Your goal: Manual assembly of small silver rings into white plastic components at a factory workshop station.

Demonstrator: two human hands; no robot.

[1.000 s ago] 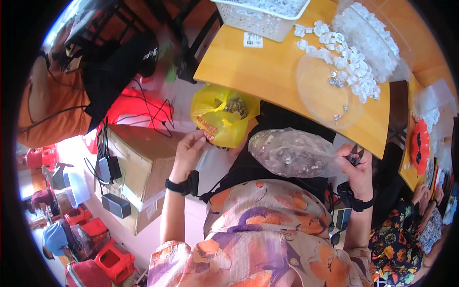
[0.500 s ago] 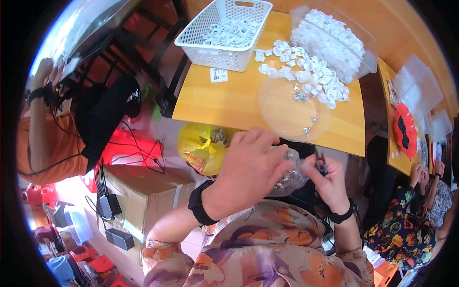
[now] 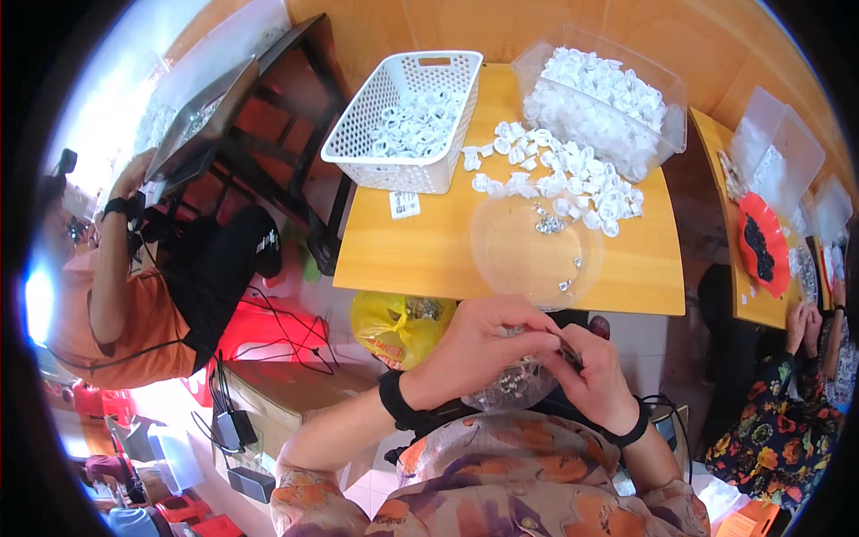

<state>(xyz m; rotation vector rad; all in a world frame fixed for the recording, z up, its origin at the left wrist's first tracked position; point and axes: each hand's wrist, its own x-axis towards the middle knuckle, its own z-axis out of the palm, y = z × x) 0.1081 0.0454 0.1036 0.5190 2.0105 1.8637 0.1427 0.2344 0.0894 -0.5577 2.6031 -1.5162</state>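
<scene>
In front of my body, below the table edge, I have a clear plastic bag [image 3: 510, 390] with small shiny pieces inside. My left hand [image 3: 483, 347] is closed on the bag's upper part, fingertips pinched at its top. My right hand [image 3: 598, 378] is closed at the same spot, its fingers meeting the left ones. A dark edge shows by the right fingers, too hidden to name. Just beyond my hands, a shallow round clear dish [image 3: 514, 273] sits on the table, holding a small cluster of shiny pieces [image 3: 548, 222] and a few loose ones.
On the wooden table [image 3: 403, 255] stand a white perforated basket [image 3: 394, 170] and a clear bin [image 3: 676, 134], both with white plastic pieces. More white pieces [image 3: 586, 183] lie loose. A yellow bag [image 3: 394, 336] is below the edge. People sit left and right.
My hands have come together at the bag's top; the right hand moved in beside the left. The dark tool seen in my right hand is now mostly hidden. The view has shifted.
</scene>
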